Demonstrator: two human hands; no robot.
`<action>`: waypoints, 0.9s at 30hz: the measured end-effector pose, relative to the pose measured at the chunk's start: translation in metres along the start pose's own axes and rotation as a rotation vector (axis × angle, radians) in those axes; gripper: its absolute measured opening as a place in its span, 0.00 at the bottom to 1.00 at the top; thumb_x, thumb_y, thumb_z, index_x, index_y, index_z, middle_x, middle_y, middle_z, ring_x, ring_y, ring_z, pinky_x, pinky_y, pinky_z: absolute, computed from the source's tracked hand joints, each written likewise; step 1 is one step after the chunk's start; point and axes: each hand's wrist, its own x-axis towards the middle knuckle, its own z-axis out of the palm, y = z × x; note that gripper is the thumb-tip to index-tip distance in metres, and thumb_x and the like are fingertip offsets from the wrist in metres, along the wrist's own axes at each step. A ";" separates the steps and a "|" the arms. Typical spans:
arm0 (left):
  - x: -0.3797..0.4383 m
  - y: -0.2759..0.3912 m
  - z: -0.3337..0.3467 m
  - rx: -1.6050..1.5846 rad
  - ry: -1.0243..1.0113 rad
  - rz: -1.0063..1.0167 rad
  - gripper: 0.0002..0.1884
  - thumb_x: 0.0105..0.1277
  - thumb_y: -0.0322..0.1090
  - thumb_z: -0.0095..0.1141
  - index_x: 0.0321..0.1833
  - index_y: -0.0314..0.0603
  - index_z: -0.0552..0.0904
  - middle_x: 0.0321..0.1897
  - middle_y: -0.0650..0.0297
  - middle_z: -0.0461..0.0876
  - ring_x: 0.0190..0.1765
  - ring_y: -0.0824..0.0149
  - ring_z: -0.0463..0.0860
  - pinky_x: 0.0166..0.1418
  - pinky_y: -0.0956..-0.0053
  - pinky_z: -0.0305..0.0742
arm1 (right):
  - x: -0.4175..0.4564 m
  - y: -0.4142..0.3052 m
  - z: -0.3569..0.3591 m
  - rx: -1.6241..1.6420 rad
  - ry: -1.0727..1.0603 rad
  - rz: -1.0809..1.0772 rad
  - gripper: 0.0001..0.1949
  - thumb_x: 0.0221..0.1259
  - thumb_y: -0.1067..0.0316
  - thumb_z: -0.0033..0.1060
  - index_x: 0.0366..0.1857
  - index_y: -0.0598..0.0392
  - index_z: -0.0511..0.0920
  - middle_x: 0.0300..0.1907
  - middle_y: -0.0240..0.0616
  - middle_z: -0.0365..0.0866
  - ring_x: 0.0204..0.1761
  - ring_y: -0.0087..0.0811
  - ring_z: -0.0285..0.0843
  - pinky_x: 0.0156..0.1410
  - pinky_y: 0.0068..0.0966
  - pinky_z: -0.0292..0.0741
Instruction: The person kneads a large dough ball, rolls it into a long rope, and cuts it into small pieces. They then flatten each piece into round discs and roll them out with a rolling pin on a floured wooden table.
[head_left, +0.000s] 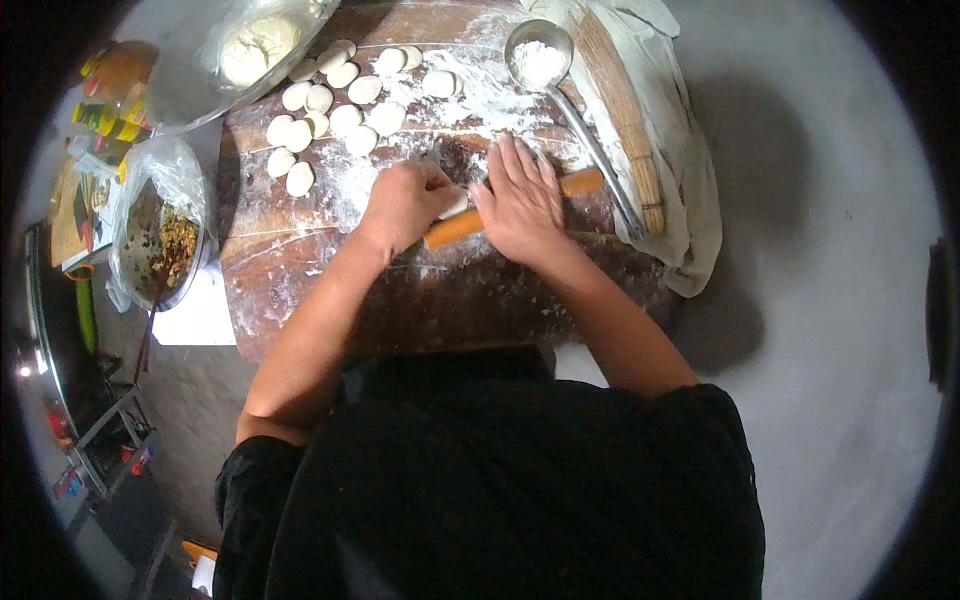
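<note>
On a floured wooden board (300, 292), my left hand (405, 201) pinches the edge of a small dough round (454, 204), partly hidden by the fingers. A wooden rolling pin (454, 229) lies across the board just in front of the dough. My right hand (521, 199) rests flat on the pin, palm down with the fingers stretched forward; the pin's far end sticks out to the right. Several flattened dough pieces (364, 90) lie beyond my left hand, some overlapping. Loose flour (480, 97) is spread over the board behind both hands.
A metal ladle (592, 142) with flour in its bowl lies at right, beside a straw brush (622, 112) on a pale cloth (686, 187). At left stand a large metal basin (180, 82) holding dough (259, 49), a bowl of chopped filling (176, 247) and several bottles (120, 112).
</note>
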 end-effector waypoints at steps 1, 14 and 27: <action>0.003 0.001 -0.003 0.006 -0.017 -0.012 0.10 0.59 0.35 0.65 0.38 0.36 0.88 0.32 0.48 0.86 0.33 0.53 0.86 0.42 0.66 0.79 | 0.016 -0.009 0.001 -0.003 -0.028 0.045 0.35 0.74 0.50 0.41 0.75 0.66 0.54 0.80 0.54 0.45 0.82 0.47 0.39 0.83 0.46 0.39; -0.011 -0.007 0.000 -0.067 0.036 -0.008 0.14 0.61 0.40 0.65 0.39 0.35 0.85 0.28 0.47 0.83 0.31 0.52 0.84 0.43 0.64 0.78 | 0.002 -0.012 0.012 -0.074 0.088 -0.074 0.32 0.66 0.62 0.44 0.72 0.68 0.59 0.78 0.56 0.52 0.80 0.50 0.47 0.82 0.48 0.43; -0.017 -0.010 -0.007 -0.076 -0.045 -0.029 0.12 0.60 0.34 0.63 0.42 0.33 0.83 0.32 0.44 0.85 0.34 0.46 0.85 0.42 0.62 0.79 | 0.003 -0.024 0.006 -0.083 -0.024 -0.052 0.30 0.71 0.63 0.40 0.75 0.63 0.54 0.80 0.51 0.48 0.81 0.48 0.43 0.83 0.45 0.43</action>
